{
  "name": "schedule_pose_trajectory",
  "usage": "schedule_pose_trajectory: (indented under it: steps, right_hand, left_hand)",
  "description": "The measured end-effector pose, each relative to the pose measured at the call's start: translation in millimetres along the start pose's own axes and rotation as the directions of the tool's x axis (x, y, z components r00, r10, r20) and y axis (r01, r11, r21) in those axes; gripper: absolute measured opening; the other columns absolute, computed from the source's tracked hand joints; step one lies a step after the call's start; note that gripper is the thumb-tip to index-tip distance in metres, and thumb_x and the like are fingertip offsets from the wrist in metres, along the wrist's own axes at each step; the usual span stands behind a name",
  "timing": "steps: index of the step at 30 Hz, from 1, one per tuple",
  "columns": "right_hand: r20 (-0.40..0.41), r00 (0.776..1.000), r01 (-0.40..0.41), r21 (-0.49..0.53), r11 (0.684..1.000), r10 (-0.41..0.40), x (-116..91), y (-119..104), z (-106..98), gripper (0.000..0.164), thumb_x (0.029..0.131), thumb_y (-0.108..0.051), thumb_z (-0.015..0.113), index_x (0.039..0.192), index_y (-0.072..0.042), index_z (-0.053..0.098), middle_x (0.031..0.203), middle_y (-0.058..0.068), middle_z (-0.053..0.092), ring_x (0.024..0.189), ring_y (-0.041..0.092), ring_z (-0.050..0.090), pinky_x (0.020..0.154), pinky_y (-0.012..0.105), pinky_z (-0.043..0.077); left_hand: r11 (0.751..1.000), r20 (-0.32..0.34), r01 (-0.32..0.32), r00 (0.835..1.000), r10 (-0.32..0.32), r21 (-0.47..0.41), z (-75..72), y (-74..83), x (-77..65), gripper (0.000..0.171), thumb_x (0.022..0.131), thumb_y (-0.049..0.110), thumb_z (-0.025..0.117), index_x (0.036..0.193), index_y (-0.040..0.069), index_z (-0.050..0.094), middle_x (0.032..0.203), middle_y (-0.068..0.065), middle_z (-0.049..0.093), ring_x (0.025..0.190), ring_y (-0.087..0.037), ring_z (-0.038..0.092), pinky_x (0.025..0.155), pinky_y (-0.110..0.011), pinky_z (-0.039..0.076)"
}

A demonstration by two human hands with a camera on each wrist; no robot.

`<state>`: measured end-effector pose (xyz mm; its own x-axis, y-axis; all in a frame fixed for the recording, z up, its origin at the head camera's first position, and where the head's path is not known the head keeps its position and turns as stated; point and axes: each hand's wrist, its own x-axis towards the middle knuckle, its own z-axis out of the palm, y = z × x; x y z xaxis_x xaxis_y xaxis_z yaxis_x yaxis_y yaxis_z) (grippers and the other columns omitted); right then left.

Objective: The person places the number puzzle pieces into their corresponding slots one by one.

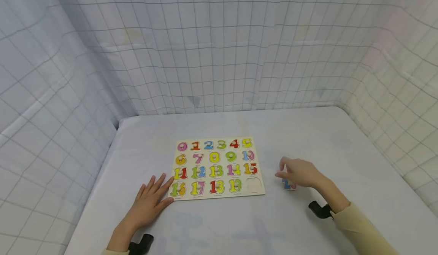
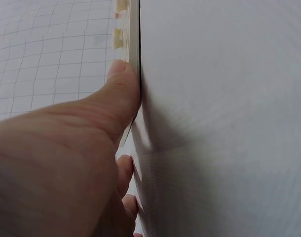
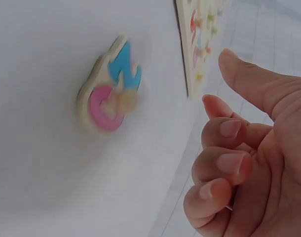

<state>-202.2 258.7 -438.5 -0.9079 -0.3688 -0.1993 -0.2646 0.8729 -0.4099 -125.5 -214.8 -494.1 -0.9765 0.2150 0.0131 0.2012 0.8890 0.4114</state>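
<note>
A wooden number puzzle board (image 1: 262, 191) lies on the table with knobbed number pieces from 0 to 19 in it. At its lower right corner is an empty recess (image 1: 253, 184). My left hand (image 1: 148, 205) rests flat with spread fingers at the board's left edge, the thumb (image 2: 122, 81) against its rim. My right hand (image 1: 302, 173) hovers just over the blue and pink number 20 piece (image 1: 289, 186), which it partly covers in the head view. In the right wrist view, the piece's knob (image 3: 126, 102) faces the hand, whose fingers (image 3: 224, 165) are loosely bent and hold nothing.
A white cloth covers the table (image 1: 219, 224). White grid-patterned curtains (image 1: 219, 57) stand behind it and on both sides. A black wrist mount (image 1: 320, 209) sits on the right wrist and another black mount (image 1: 142, 244) on the left.
</note>
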Motion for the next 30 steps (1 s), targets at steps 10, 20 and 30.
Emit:
schedule_pose_trajectory:
  steps: [10, 20, 30]
  right_hand:
    - [-0.003, 0.999, 0.034, 0.04, 0.999, -0.034, -25, 27, -1, 0.018, 0.088, -0.032, 0.068, 0.089, -0.019, 0.057, 0.061, -0.006, 0.047, 0.053, 0.01, 0.041, 0.048, 0.026, 0.032]
    - [-0.01, 0.995, 0.104, 0.062, 0.993, -0.104, -24, 36, 11, 0.016, 0.088, -0.025, 0.069, 0.087, -0.019, 0.055, 0.062, -0.008, 0.043, 0.052, 0.007, 0.039, 0.048, 0.023, 0.03]
    - [-0.012, 0.988, 0.156, 0.096, 0.983, -0.156, -16, 39, 9, 0.014, 0.089, -0.023, 0.067, 0.084, -0.017, 0.056, 0.063, -0.009, 0.045, 0.054, 0.006, 0.04, 0.047, 0.022, 0.032]
  left_hand:
    - [1.0, 0.004, 0.004, 1.0, -0.004, -0.006, -3.0, 1.4, -0.1, 0.067, 0.091, 0.054, 0.054, 0.147, 0.02, 0.039, 0.153, -0.014, 0.026, 0.14, -0.042, 0.011, 0.108, -0.062, 0.003]
    - [1.0, -0.01, -0.014, 1.0, 0.014, -0.005, -3.2, 3.5, -1.5, 0.065, 0.092, 0.05, 0.056, 0.146, 0.019, 0.041, 0.152, -0.015, 0.028, 0.139, -0.044, 0.013, 0.106, -0.064, 0.005]
    - [1.0, -0.007, -0.01, 1.0, 0.01, -0.013, -3.4, 2.5, -1.4, 0.066, 0.091, 0.051, 0.056, 0.146, 0.018, 0.041, 0.152, -0.015, 0.028, 0.139, -0.043, 0.012, 0.107, -0.063, 0.005]
